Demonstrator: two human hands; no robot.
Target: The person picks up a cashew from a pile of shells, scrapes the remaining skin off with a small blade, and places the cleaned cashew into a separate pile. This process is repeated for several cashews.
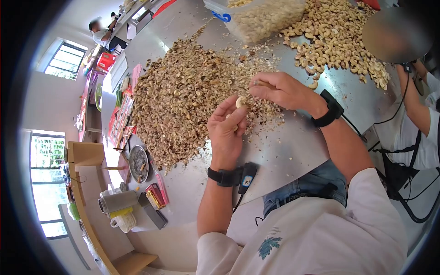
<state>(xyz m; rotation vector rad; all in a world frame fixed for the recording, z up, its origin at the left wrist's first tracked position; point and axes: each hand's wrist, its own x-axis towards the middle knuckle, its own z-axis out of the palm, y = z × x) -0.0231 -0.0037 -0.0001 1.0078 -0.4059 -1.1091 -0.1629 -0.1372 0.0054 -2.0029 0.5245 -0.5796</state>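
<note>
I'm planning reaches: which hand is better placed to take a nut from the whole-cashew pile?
Probably the right hand: it is nearer the whole-cashew pile, while the left hand holds a cashew. The right's fingers seem to pinch something small, though.

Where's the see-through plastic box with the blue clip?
In the head view, the see-through plastic box sits at the top, just right of middle, between the big brown heap and the pale curved nuts.
</note>
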